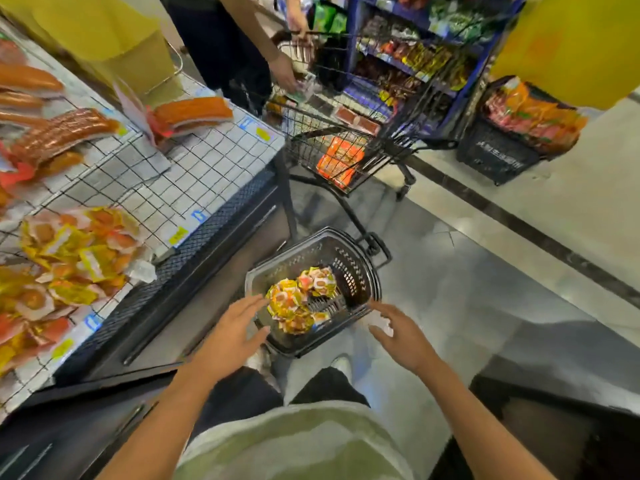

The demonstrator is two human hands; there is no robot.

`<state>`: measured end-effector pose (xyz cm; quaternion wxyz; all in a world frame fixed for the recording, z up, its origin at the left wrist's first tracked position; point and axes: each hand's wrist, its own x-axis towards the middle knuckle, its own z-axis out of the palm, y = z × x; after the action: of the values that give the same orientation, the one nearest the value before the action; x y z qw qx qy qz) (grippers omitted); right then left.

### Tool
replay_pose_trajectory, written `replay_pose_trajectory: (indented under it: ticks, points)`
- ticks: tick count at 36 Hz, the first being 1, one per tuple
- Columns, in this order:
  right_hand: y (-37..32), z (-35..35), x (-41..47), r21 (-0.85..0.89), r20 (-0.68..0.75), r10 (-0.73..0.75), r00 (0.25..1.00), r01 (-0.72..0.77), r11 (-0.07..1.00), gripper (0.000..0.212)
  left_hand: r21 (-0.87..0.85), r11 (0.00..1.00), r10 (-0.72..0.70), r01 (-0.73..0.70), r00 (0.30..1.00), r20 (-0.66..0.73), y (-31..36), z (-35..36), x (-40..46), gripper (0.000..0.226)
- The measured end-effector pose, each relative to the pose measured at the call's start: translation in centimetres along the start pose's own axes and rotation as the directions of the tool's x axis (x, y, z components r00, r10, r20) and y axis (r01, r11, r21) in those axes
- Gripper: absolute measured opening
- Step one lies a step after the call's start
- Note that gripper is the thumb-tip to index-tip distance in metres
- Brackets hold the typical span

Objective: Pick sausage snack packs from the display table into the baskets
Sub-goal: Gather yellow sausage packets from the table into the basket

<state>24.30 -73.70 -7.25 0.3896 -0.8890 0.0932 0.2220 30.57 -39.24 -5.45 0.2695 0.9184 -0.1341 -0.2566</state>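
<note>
A dark plastic basket stands on the floor in front of my feet. Several yellow and orange sausage snack packs lie inside it. My left hand hovers at the basket's left rim with fingers spread and nothing in it. Over the right rim, my right hand is also open and empty. More of the same snack packs are heaped on the display table at the left.
Long packaged sausages lie farther back on the table under a wire grid. A black shopping cart with goods stands ahead, another person's hand reaching into it. A black crate of packs sits by blue shelves.
</note>
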Motion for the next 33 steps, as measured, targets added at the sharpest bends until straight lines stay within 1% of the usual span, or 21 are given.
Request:
replay_pose_trajectory:
  ticks: [3,8,10,13,15,17,23,26,29,31,33]
  points:
    - [0.9,0.2,0.2,0.052,-0.037,0.074,0.997,-0.072,0.996,0.043,-0.024,1.000,-0.003,0.004,0.999,0.053,-0.8,0.7,1.8,0.056]
    - [1.1,2.0,1.0,0.073,-0.016,0.267,0.964,-0.265,0.961,0.050,-0.012,1.000,-0.010,0.012,0.989,0.147,-4.2,0.7,5.4,0.061]
    - [0.7,3.3,1.6,0.090,-0.006,0.322,0.947,-0.320,0.943,0.051,-0.019,1.000,-0.012,0.015,0.984,0.179,-6.1,0.8,7.0,0.054]
    - [0.3,5.8,3.1,0.110,0.028,0.370,0.929,-0.370,0.922,0.050,-0.027,0.999,-0.022,0.030,0.971,0.236,-9.1,1.2,9.6,0.056]
    - [0.5,7.5,4.5,0.126,0.047,0.389,0.920,-0.392,0.911,0.048,-0.014,1.000,-0.006,0.011,0.956,0.295,-11.1,1.7,11.4,0.056]
    - [0.8,9.3,6.1,0.134,0.063,0.403,0.913,-0.408,0.903,0.046,0.019,1.000,-0.023,0.017,0.938,0.346,-13.1,2.4,13.0,0.055]
    - [3.3,14.5,12.5,0.183,0.098,0.408,0.908,-0.420,0.889,0.041,0.084,0.993,-0.106,0.079,0.911,0.399,-17.9,6.4,17.9,0.054]
    - [5.4,17.0,16.1,0.162,0.136,0.414,0.900,-0.433,0.887,0.041,0.070,0.988,-0.155,0.138,0.898,0.411,-20.0,10.0,20.6,0.052]
    - [8.2,19.5,20.0,0.129,0.202,0.401,0.894,-0.430,0.894,0.046,0.067,0.978,-0.208,0.198,0.892,0.400,-21.8,14.2,23.2,0.052]
    - [10.4,21.0,23.0,0.091,0.220,0.396,0.892,-0.423,0.902,0.048,0.045,0.972,-0.230,0.230,0.895,0.382,-23.3,17.2,25.0,0.052]
    - [12.7,22.7,25.9,0.097,0.224,0.382,0.897,-0.410,0.907,0.048,0.046,0.966,-0.252,0.254,0.895,0.369,-24.7,20.1,26.7,0.051]
